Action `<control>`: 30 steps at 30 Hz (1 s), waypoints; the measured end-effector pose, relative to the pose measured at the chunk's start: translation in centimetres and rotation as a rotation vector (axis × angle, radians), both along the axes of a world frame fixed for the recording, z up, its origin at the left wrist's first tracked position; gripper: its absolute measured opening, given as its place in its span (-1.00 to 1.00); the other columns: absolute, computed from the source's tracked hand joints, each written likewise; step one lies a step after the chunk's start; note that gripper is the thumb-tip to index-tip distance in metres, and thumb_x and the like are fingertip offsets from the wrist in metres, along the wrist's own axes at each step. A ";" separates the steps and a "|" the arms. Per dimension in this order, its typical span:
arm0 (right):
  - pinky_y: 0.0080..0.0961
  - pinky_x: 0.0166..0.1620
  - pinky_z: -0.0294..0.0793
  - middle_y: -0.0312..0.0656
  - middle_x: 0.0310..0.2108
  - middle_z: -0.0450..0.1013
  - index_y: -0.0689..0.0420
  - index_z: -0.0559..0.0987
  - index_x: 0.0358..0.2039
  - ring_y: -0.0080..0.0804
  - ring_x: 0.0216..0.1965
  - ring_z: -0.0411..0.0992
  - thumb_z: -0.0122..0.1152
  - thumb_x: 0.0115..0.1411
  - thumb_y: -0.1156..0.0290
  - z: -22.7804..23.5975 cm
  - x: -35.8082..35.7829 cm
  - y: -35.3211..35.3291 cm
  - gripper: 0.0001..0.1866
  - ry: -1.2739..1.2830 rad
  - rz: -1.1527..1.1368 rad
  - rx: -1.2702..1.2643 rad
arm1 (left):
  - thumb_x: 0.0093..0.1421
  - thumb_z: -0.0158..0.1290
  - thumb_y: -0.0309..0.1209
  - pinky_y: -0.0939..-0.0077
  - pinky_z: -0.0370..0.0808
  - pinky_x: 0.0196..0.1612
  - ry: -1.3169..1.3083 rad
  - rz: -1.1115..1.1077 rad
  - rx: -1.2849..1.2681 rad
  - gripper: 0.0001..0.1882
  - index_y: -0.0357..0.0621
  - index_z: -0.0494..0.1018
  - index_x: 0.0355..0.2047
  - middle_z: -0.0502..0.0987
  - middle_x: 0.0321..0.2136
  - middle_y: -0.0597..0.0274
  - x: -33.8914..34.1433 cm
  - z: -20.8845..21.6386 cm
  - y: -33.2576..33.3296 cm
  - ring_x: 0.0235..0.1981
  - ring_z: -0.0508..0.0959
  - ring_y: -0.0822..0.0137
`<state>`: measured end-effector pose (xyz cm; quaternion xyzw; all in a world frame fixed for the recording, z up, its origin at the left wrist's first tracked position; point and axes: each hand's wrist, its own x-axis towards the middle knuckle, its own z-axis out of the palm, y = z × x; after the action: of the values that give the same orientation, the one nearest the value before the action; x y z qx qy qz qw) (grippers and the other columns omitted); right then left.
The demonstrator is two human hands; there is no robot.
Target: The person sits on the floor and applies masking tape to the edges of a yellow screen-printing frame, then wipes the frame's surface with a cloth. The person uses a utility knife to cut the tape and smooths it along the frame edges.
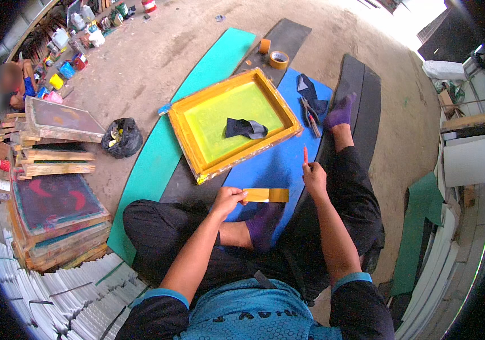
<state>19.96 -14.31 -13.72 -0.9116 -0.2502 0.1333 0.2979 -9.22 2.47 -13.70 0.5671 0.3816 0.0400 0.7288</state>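
Note:
My left hand (228, 202) pinches one end of a strip of brown packing tape (258, 195), which stretches out to the right above my foot. In my closed right hand (314, 177) is a slim red tool (305, 153), pointing away from me; its kind is hard to tell. Beyond both hands lies a wooden screen-printing frame (196, 160) with yellow mesh, tilted on the mats. A dark grey piece of cloth (246, 128) rests on the mesh. Pliers (311, 117) with dark and red handles lie to the frame's right, beside another dark cloth (307, 86).
Two tape rolls, one brown (278, 60) and one orange (264, 46), sit past the frame. Green (160, 153) and blue (260, 164) mats lie beneath. At left are a black bag (122, 137), stacked frames (61, 207) and, farther off, a person (21, 85) near paint containers.

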 end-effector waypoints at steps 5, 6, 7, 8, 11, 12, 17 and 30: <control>-0.48 -0.48 0.49 -0.20 -0.44 0.49 0.32 0.42 0.21 -0.49 -0.56 0.44 -0.10 0.48 0.40 7.5 -8.3 -2.6 -0.61 0.471 -0.032 0.419 | 0.30 0.22 -0.29 0.45 0.52 -0.22 0.026 -0.008 0.075 -0.75 -0.26 0.67 -0.37 0.68 -0.47 0.25 -0.6 -0.4 -0.1 -0.42 0.61 0.43; -0.49 -0.51 0.45 -0.23 -0.46 0.46 0.32 0.43 0.20 -0.52 -0.57 0.42 -0.08 0.50 0.36 9.2 -10.6 -3.1 -0.61 0.432 -0.023 0.336 | 0.29 0.22 -0.30 0.45 0.51 -0.22 0.039 -0.011 0.099 -0.75 -0.27 0.67 -0.36 0.68 -0.46 0.24 -0.6 -0.1 -0.3 -0.41 0.61 0.44; -0.48 -0.43 0.51 -0.13 -0.38 0.53 0.31 0.42 0.22 -0.51 -0.51 0.46 -0.02 0.48 0.39 9.9 -12.7 -3.3 -0.61 0.294 0.052 0.270 | 0.29 0.22 -0.30 0.45 0.51 -0.22 0.051 -0.015 0.126 -0.75 -0.28 0.67 -0.34 0.69 -0.45 0.24 -0.5 0.2 -0.4 -0.40 0.61 0.45; -0.42 -0.36 0.56 -0.06 -0.28 0.57 0.30 0.42 0.24 -0.44 -0.42 0.53 0.01 0.47 0.42 10.3 -14.5 -3.5 -0.61 0.218 0.130 0.285 | 0.29 0.23 -0.30 0.45 0.51 -0.22 0.052 -0.016 0.143 -0.75 -0.29 0.68 -0.32 0.69 -0.44 0.24 -0.5 0.3 -0.4 -0.39 0.60 0.45; -0.26 -0.12 0.62 0.12 0.03 0.57 0.24 0.39 0.29 -0.21 -0.12 0.65 0.08 0.41 0.52 9.6 -18.3 -3.6 -0.55 0.119 0.303 0.358 | 0.28 0.24 -0.31 0.45 0.51 -0.21 0.059 -0.007 0.195 -0.75 -0.32 0.68 -0.28 0.70 -0.41 0.23 -0.6 1.2 -0.5 -0.37 0.60 0.46; -0.15 -0.08 0.61 0.21 0.01 0.56 0.16 0.40 0.31 0.00 -0.06 0.63 0.06 0.39 0.52 9.6 -18.9 -3.3 -0.53 0.128 0.323 0.382 | 0.28 0.24 -0.32 0.45 0.51 -0.21 0.065 -0.002 0.204 -0.74 -0.33 0.69 -0.27 0.70 -0.40 0.22 -0.4 1.7 -0.7 -0.37 0.60 0.46; 0.06 -0.18 0.56 0.27 -0.24 0.56 0.03 0.39 0.34 0.25 -0.23 0.58 0.03 0.35 0.51 11.5 -19.8 -2.0 -0.47 0.155 0.356 0.017 | 0.27 0.25 -0.32 0.46 0.51 -0.22 0.042 0.042 0.217 -0.74 -0.34 0.69 -0.26 0.70 -0.41 0.23 -0.6 1.4 -0.8 -0.37 0.59 0.46; 0.17 -0.27 0.58 0.20 -0.32 0.56 -0.19 0.16 0.46 0.27 -0.35 0.59 0.07 0.24 0.47 8.6 -19.8 -2.0 -0.23 0.091 0.377 -0.095 | 0.26 0.25 -0.32 0.48 0.52 -0.20 0.016 0.050 0.234 -0.73 -0.35 0.68 -0.26 0.70 -0.40 0.22 -0.4 1.7 -1.1 -0.35 0.61 0.44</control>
<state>0.12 -16.28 -5.10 -0.8548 -0.3960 0.2391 0.2353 -9.61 1.36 -12.02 0.6389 0.3941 0.0982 0.6533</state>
